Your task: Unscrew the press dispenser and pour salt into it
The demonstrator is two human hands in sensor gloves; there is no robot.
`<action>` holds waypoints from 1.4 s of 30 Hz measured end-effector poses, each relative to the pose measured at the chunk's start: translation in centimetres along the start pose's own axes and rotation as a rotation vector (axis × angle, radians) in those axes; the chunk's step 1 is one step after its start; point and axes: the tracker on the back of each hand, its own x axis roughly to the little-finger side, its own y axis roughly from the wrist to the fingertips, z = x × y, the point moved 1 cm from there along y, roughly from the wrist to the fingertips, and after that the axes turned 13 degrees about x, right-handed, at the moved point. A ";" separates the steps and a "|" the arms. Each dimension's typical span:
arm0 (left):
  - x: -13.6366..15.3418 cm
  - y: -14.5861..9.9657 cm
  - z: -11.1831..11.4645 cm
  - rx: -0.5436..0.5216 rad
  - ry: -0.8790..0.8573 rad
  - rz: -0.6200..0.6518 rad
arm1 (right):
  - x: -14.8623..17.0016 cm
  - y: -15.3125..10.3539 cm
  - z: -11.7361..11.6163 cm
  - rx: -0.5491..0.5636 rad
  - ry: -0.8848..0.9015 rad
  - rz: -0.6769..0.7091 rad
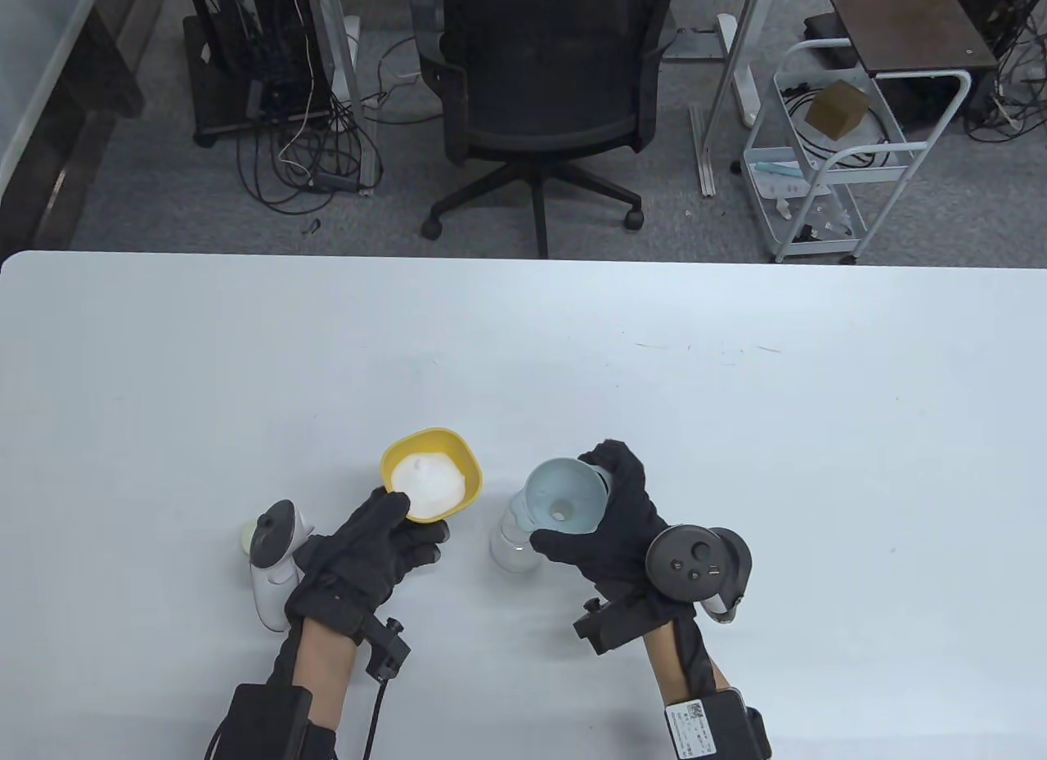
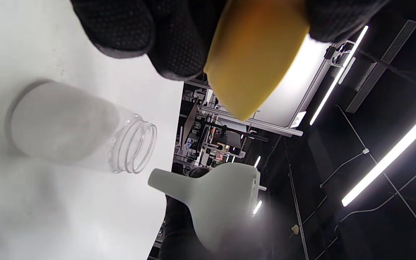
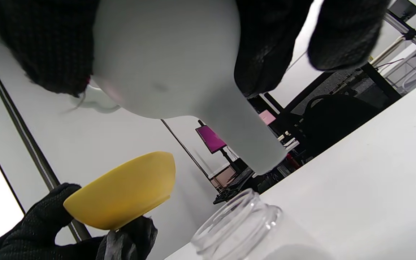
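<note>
My left hand [image 1: 384,539] holds a yellow bowl [image 1: 432,474] of white salt [image 1: 425,486] above the table; the bowl also shows in the left wrist view [image 2: 255,57] and the right wrist view [image 3: 125,191]. My right hand [image 1: 609,514] grips a pale blue-grey funnel [image 1: 564,498] just above the open mouth of the clear dispenser bottle [image 1: 511,543]. The funnel's spout [image 3: 251,144] hangs a little above the bottle's threaded neck [image 3: 237,216], apart from it. In the left wrist view the bottle [image 2: 78,126] stands uncapped with the funnel [image 2: 215,195] beside its mouth.
A small pale round object [image 1: 245,537], partly hidden behind the left hand's tracker, lies on the white table [image 1: 736,433]. Beyond the far edge stand an office chair [image 1: 540,81] and a white trolley [image 1: 851,146].
</note>
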 end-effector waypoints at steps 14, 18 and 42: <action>-0.4 0.0 0.1 -0.012 0.005 0.053 | -0.6 -0.8 -3.5 -0.072 -0.001 0.019; -0.5 0.0 0.2 -0.009 0.021 0.062 | 0.2 -1.4 -5.1 -0.119 -0.058 0.005; -2.6 0.8 5.2 -0.095 0.526 0.052 | 0.5 -1.5 -5.3 -0.130 -0.026 -0.045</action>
